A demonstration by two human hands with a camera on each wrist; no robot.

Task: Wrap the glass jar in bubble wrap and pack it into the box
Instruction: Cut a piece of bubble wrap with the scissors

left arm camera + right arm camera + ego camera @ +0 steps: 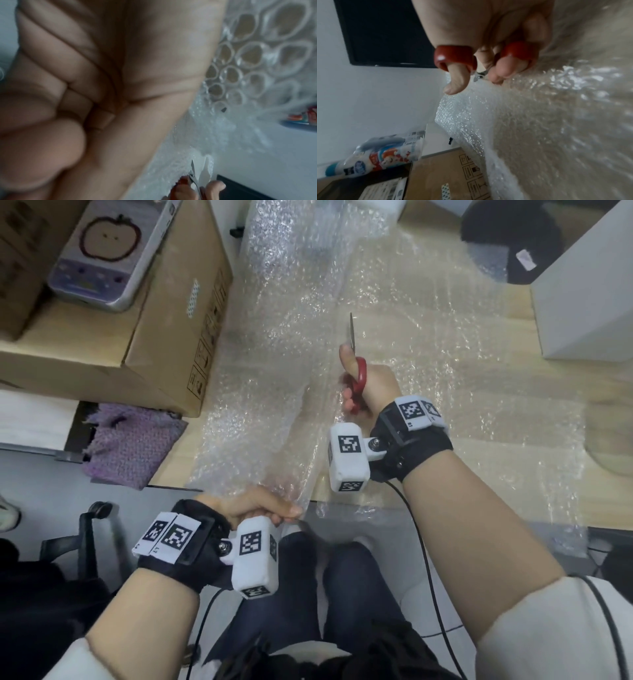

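Head view: wooden table (507,412) under bubble wrap (274,364); left fingers (270,508) pinch it, right fingers (347,402) grip scissors (358,371).

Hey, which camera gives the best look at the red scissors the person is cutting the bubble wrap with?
The head view: it shows the scissors whole, blades pointing away over the bubble wrap, red handles gripped by the right hand. The right wrist view shows only the red loops and pivot up close. The left wrist view catches the parted blades, small in a corner.
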